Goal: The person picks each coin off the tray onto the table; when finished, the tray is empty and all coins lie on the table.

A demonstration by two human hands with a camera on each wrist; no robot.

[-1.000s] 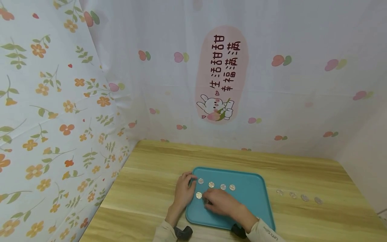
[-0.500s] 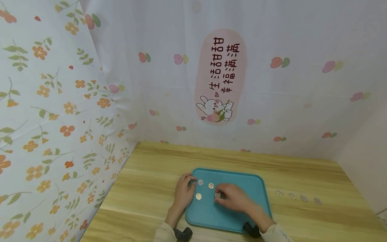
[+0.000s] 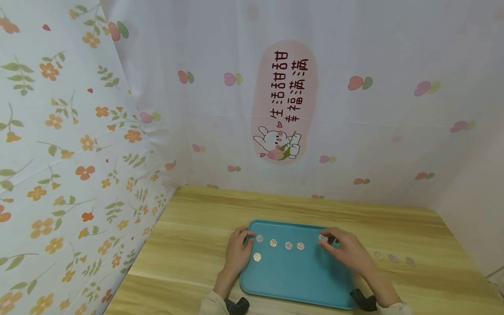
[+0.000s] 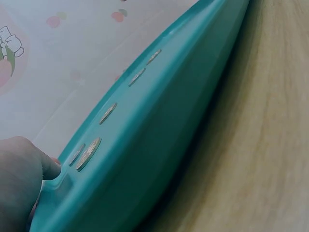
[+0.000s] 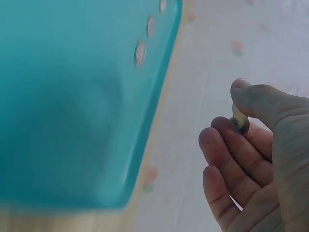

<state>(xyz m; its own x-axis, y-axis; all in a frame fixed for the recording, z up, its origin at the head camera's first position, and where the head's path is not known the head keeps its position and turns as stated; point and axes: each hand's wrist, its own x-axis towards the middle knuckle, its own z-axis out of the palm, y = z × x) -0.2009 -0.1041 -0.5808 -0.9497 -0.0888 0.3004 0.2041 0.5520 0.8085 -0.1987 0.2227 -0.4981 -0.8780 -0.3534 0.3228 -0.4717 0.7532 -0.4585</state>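
Note:
A teal tray (image 3: 299, 280) lies on the wooden table (image 3: 189, 262). A row of silver coins (image 3: 288, 246) runs across its far part, and one more coin (image 3: 257, 257) lies below the row's left end. My left hand (image 3: 243, 241) grips the tray's left rim, with the thumb on the rim (image 4: 48, 166) in the left wrist view. My right hand (image 3: 328, 241) hovers over the tray's far right part. It pinches a coin (image 3: 323, 238) between thumb and fingers, and that pinched coin (image 5: 240, 118) shows edge-on in the right wrist view.
Three loose coins (image 3: 393, 258) lie in a line on the table to the right of the tray. Patterned cloth walls (image 3: 78, 153) close in the left and back sides. Black wrist mounts (image 3: 236, 305) sit at the near edge.
My right hand has moved from the tray's left part to its far right part, carrying a coin. The left hand has stayed on the rim.

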